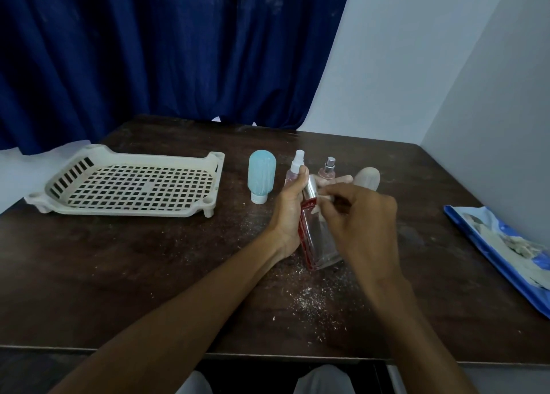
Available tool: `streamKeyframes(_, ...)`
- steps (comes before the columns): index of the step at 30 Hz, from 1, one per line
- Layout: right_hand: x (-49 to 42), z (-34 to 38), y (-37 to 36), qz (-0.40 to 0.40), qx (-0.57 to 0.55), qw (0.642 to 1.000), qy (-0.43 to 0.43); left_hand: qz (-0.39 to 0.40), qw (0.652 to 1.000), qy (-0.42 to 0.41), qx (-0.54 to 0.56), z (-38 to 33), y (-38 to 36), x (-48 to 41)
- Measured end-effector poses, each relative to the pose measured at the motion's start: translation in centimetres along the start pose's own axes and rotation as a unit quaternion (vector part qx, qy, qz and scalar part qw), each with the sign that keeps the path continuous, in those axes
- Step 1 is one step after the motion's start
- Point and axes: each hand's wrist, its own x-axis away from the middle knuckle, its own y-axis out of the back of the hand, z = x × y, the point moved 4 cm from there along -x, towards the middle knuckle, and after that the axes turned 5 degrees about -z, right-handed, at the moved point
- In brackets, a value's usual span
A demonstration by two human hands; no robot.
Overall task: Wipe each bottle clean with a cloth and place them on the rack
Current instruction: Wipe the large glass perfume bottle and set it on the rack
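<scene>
Left hand (287,215) wraps its grip round the clear, red-edged bottle (320,241), right of the rack (119,210). Right hand (369,224) curls at the silver cap (311,189); what that grip pinches, can't tell. Lettering too blurred to read.

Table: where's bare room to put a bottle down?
Bare: the table in front of the rack, and the strip between beige bottle and blue packet. Crowded: the row from blue bottle to beige bottle, behind the red-trimmed bottle in the left hand.

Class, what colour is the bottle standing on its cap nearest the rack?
The bottle is light blue, its cap white; best seen in the head view.
</scene>
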Motion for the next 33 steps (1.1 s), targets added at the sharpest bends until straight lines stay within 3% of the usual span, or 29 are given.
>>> streamKeyframes(9,0.6,-2.1,0.3,-0.028,-0.017,0.999,-0.012,0.008,0.998,-0.036,-0.049,-0.2,-0.3,-0.1)
streamKeyframes(18,3.5,-0.5,-0.1,-0.023,-0.031,0.997,0.067,0.019,1.000,-0.010,0.012,-0.3,-0.6,0.1)
streamKeyframes(26,2.7,-2.4,0.7,-0.046,-0.032,0.998,0.010,0.025,0.999,-0.019,-0.008,-0.2,-0.8,0.1)
streamKeyframes(33,5.0,-1.1,0.3,-0.017,-0.038,0.998,0.057,0.014,1.000,-0.021,0.018,0.0,-0.4,-0.1)
